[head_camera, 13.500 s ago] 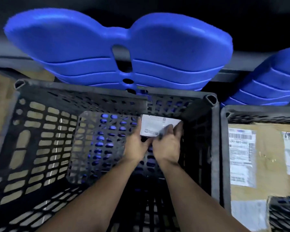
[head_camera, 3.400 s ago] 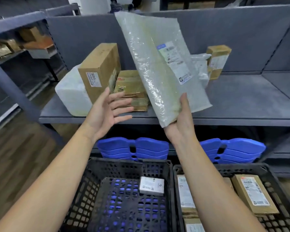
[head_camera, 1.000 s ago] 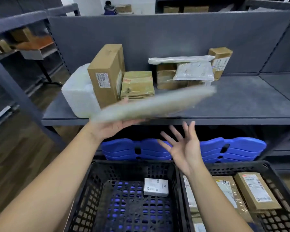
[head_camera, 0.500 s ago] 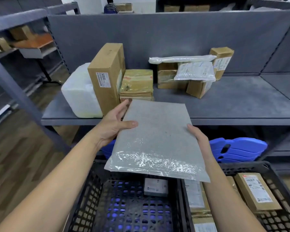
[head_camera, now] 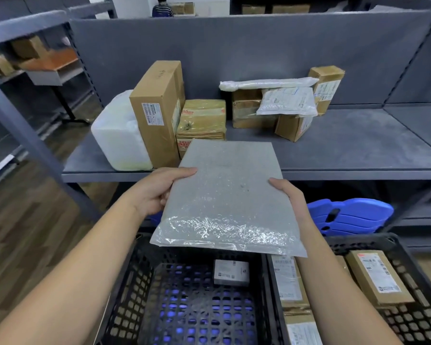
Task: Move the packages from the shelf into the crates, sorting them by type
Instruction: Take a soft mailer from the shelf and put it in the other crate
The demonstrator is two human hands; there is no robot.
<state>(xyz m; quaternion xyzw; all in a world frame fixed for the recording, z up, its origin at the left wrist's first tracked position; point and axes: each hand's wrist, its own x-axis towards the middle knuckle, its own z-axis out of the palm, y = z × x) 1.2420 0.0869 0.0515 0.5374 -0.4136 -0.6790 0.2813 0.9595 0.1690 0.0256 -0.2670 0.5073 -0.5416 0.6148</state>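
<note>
Both hands hold a flat grey bubble bag (head_camera: 224,192) up in the air, over the left crate (head_camera: 125,290). The left hand (head_camera: 157,192) grips its left edge and the right hand (head_camera: 288,195) grips its right edge.

mailer: grey bubble mailer (head_camera: 224,195) held flat above the left crate (head_camera: 125,295)
left hand (head_camera: 154,192): grips its left edge
right hand (head_camera: 288,195): grips its right edge
left crate: one small white box (head_camera: 231,272)
shelf (head_camera: 346,150): cardboard boxes
</note>
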